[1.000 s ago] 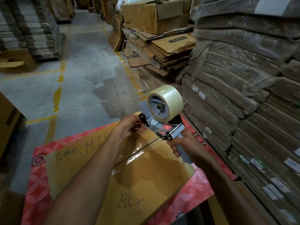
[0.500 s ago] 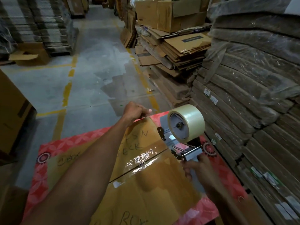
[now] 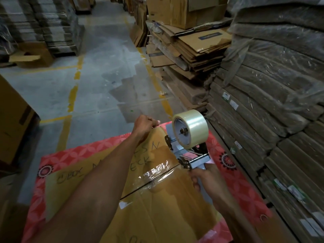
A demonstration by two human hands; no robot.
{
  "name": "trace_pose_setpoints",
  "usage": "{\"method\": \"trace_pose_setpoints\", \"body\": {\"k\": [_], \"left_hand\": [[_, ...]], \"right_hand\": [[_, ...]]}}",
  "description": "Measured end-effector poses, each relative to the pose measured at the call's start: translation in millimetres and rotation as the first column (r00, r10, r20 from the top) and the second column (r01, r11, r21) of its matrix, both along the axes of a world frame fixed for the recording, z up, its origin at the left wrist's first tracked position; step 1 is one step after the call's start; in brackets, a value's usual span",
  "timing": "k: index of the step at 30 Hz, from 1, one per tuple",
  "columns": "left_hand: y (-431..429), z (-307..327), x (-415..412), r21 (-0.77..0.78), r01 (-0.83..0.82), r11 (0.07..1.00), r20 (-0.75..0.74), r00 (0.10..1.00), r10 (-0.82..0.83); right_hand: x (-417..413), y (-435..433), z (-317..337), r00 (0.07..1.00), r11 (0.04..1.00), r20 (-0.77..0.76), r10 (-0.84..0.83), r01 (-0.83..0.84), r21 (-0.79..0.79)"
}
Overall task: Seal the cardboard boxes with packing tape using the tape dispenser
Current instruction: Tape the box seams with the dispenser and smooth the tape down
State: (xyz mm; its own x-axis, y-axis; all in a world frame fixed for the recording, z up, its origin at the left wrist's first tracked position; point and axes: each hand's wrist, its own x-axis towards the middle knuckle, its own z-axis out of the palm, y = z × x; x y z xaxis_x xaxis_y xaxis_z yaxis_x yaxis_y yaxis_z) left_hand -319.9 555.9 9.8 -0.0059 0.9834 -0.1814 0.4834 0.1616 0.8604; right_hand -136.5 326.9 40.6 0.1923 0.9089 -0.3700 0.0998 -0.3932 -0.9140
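A brown cardboard box (image 3: 163,213) with handwritten marks lies flat-topped in front of me, clear tape shining along its centre seam. My left hand (image 3: 144,124) grips the box's far edge, fingers curled over it. My right hand (image 3: 204,178) holds the handle of the tape dispenser (image 3: 185,149), which carries a roll of clear tape (image 3: 192,128) and stands near the seam's right end, above the box top.
The box sits on a red patterned cloth (image 3: 240,186). Wrapped stacks of flattened cartons (image 3: 273,106) rise close on the right. More flattened cardboard (image 3: 191,48) is piled ahead. A brown box (image 3: 12,120) stands at left. Concrete floor with yellow lines (image 3: 73,95) lies beyond.
My left hand left the dispenser's front and reached forward to the box's far edge. The dispenser moved right and lower with my right hand.
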Motion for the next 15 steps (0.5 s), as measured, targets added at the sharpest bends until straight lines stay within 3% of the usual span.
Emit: {"method": "trace_pose_setpoints", "body": {"k": [7,11,13,15], "left_hand": [[10,1,-5,-0.105,0.032,0.994,-0.364,0.929,-0.068],[-11,14,15,0.156,0.119,0.981,-0.388,0.92,-0.05],[-20,12,24,0.101,0.34,0.935,-0.482,0.839,-0.253],[-25,8,27,-0.052,0.45,0.892,-0.627,0.68,-0.38]], "right_hand": [[-5,9,5,0.999,0.996,0.044,-0.001,0.005,-0.088],[-1,13,8,0.993,0.994,0.109,0.049,-0.037,-0.107],[2,17,9,0.987,0.992,0.135,0.088,-0.074,-0.103],[3,21,11,0.981,0.99,0.159,0.112,-0.097,-0.099]]}}
